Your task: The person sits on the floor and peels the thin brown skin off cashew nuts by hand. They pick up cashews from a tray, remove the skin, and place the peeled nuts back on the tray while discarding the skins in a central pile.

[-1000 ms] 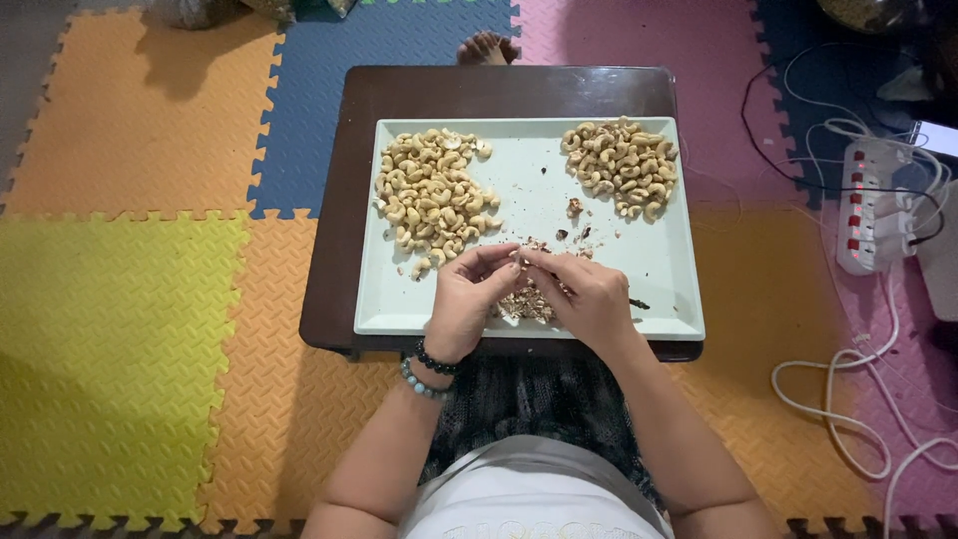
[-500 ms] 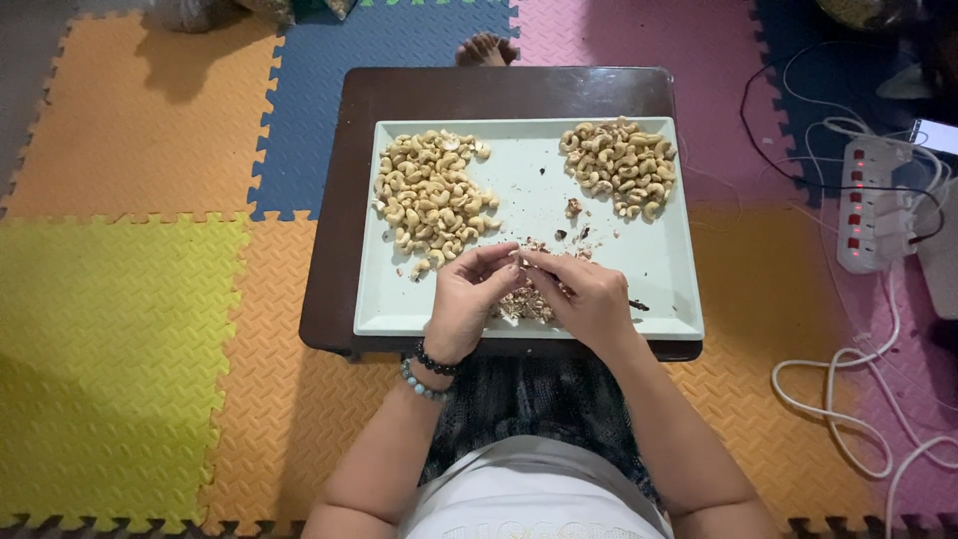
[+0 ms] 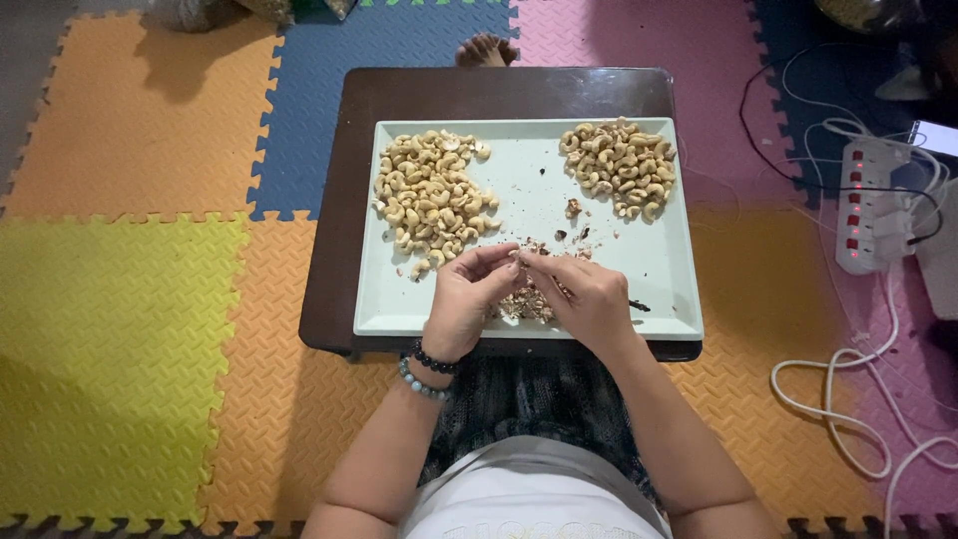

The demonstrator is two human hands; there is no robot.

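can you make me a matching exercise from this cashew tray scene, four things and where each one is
Things:
1. larger cashew pile
2. smaller cashew pile
3. heap of skin scraps
4. white power strip

Places:
A. far right part of the pale tray
B. on the floor mats, right of the low table
C. far left part of the tray
D. near edge of the tray, between the left hand and the right hand

Pairs: 1-C, 2-A, 3-D, 4-B

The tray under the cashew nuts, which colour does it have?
The tray is a pale mint green, seen best in the head view, on a dark brown table.
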